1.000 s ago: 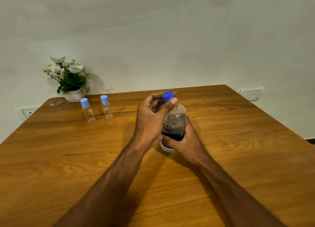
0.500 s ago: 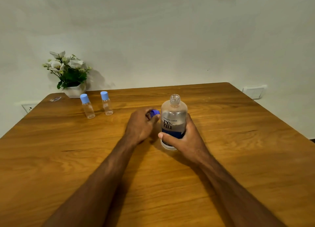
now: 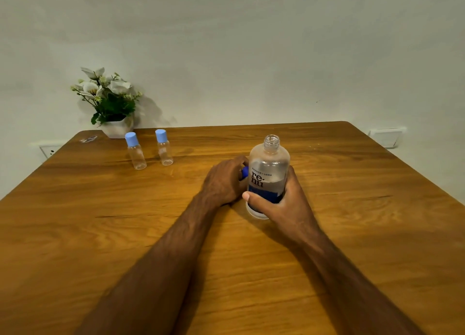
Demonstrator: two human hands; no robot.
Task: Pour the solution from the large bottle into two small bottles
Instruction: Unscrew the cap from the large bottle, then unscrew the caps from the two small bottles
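Setting down dark blue screw cap [image 3: 244, 172], pinched in left hand [image 3: 224, 182] beside large clear labelled bottle [image 3: 268, 173] | bottle upright mid-table, uncapped, clasped by right hand [image 3: 281, 203] | advised: cap parked clear; two small blue-capped bottles [image 3: 149, 148] uncapped next.

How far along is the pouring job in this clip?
Done: the large clear bottle is uncapped, gripped upright by the right hand. In hand: the left hand holds its dark blue cap low beside it. Left: both small clear bottles remain capped and look empty.
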